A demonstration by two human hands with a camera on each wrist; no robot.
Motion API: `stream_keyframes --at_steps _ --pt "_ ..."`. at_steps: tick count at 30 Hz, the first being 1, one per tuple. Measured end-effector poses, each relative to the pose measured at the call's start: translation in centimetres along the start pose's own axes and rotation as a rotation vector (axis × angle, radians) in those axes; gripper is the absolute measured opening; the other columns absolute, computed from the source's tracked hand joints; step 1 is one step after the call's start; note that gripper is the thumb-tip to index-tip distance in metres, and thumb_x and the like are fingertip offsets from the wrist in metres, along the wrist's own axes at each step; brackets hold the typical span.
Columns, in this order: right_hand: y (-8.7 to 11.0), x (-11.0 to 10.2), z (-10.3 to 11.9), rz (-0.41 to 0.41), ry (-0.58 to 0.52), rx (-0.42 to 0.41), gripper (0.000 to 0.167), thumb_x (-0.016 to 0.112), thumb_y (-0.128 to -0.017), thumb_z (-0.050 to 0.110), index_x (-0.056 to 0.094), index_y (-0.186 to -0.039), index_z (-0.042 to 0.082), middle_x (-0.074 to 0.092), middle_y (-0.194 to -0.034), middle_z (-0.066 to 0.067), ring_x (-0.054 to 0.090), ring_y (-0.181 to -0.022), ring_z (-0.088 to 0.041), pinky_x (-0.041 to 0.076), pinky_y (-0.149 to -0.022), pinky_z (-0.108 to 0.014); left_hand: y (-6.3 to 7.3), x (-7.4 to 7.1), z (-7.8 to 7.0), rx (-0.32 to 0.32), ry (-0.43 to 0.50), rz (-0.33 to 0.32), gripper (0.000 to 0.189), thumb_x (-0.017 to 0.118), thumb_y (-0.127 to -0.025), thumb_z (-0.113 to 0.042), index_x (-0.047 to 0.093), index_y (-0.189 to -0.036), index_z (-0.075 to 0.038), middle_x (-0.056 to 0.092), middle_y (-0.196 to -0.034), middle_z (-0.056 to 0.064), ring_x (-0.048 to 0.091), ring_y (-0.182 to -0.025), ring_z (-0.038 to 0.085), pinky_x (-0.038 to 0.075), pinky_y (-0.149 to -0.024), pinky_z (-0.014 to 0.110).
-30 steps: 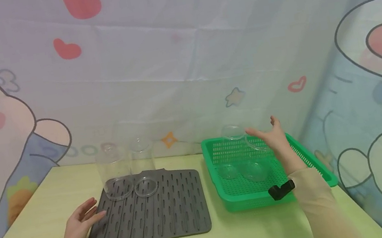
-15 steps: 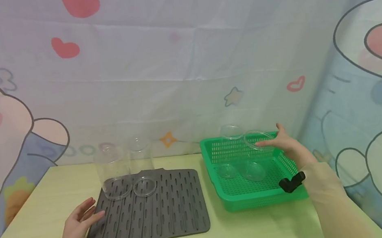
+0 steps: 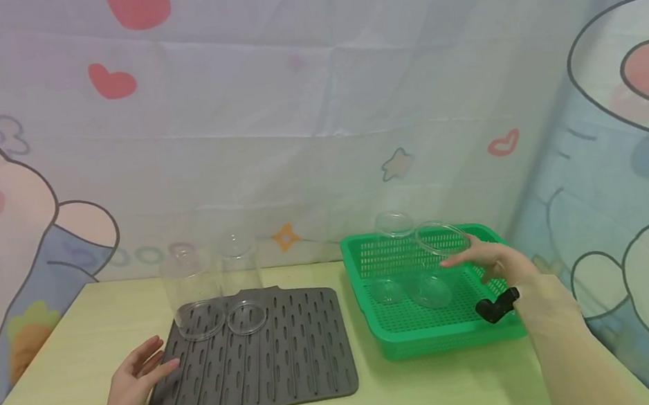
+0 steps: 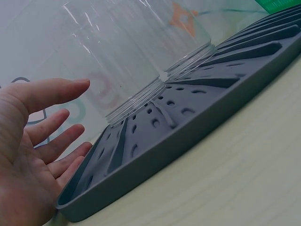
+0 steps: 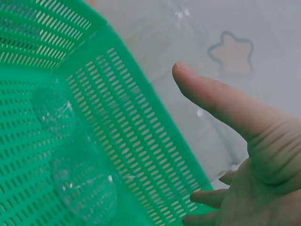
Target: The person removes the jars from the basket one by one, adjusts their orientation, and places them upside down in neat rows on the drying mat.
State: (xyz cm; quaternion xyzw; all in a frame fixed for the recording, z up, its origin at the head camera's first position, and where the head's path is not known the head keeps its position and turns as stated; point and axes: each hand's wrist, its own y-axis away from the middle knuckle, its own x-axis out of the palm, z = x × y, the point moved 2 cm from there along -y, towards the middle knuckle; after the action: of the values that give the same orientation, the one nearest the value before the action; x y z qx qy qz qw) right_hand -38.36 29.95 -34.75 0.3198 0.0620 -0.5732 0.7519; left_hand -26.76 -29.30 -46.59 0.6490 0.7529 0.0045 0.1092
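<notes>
My right hand (image 3: 496,257) is at the right side of a clear jar (image 3: 435,266) standing in the green basket (image 3: 446,340). Its thumb extends along the near side below the rim; the other fingers are on the far side, partly hidden. In the right wrist view, thumb and fingers (image 5: 211,197) are spread apart. A second clear jar (image 3: 394,255) stands mouth up to its left. My left hand (image 3: 132,379), fingers loosely extended, lies by the left edge of the grey drying mat (image 3: 286,366). Two clear jars (image 3: 192,289) stand mouth down at the mat's back left.
The basket stands right of the mat on the pale yellow table (image 3: 392,402), with a strip of tabletop between them. A printed cloth (image 3: 283,96) hangs close behind the table. The basket's walls rise around the two jars in it.
My right hand has come down from over the jar's rim to its right side, and its raised fingers have lowered. The left hand and the jars keep their places.
</notes>
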Motion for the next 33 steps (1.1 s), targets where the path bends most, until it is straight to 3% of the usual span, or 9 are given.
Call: stream_keyframes --at_steps 9,16,22,28,33 --pt "-1.0 0.4 -1.1 0.011 -0.073 -0.060 0.119 0.071 -0.089 0.019 -0.030 -0.150 0.014 -0.017 -0.159 -0.028 -0.014 -0.144 -0.051 0.007 -0.113 -0.074 0.0 -0.1 0.2 -0.012 0.007 -0.004 0.089 0.069 -0.092 -0.019 0.011 -0.158 -0.007 0.013 -0.164 0.016 0.020 -0.148 0.034 0.022 -0.123 0.047" --pt "-1.5 0.8 -1.4 -0.047 -0.088 -0.119 0.117 0.071 -0.087 0.015 -0.026 -0.152 0.011 -0.014 -0.160 -0.027 -0.009 -0.145 -0.051 0.008 -0.115 -0.071 0.0 -0.2 0.1 -0.017 0.021 -0.004 0.089 0.070 -0.092 -0.020 0.011 -0.158 -0.008 0.013 -0.164 0.014 0.020 -0.147 0.031 0.020 -0.123 0.046" --pt "-2.0 1.4 -1.5 -0.073 -0.200 -0.216 0.116 0.066 -0.088 0.002 -0.032 -0.149 0.010 -0.019 -0.159 -0.026 -0.012 -0.146 -0.048 0.004 -0.119 -0.065 0.1 -0.1 -0.1 -0.013 0.025 -0.007 0.088 0.068 -0.092 -0.017 0.010 -0.158 -0.007 0.013 -0.164 0.016 0.020 -0.147 0.033 0.019 -0.123 0.047" --pt "-2.7 1.8 -1.6 -0.097 -0.254 -0.278 0.113 0.069 -0.088 0.000 -0.022 -0.154 0.011 -0.016 -0.161 -0.022 -0.010 -0.148 -0.046 0.005 -0.121 -0.062 0.1 0.0 -0.1 -0.014 0.030 -0.009 0.088 0.068 -0.092 -0.017 0.010 -0.158 -0.007 0.013 -0.163 0.016 0.020 -0.147 0.034 0.020 -0.123 0.046" --pt "-3.0 2.0 -1.7 -0.118 -0.258 -0.283 0.106 0.068 -0.088 0.002 -0.013 -0.156 0.010 -0.009 -0.163 -0.021 -0.005 -0.149 -0.043 0.007 -0.120 -0.064 0.1 0.0 0.0 -0.018 0.028 -0.010 0.089 0.069 -0.092 -0.018 0.011 -0.158 -0.007 0.013 -0.164 0.016 0.020 -0.148 0.034 0.020 -0.123 0.047"
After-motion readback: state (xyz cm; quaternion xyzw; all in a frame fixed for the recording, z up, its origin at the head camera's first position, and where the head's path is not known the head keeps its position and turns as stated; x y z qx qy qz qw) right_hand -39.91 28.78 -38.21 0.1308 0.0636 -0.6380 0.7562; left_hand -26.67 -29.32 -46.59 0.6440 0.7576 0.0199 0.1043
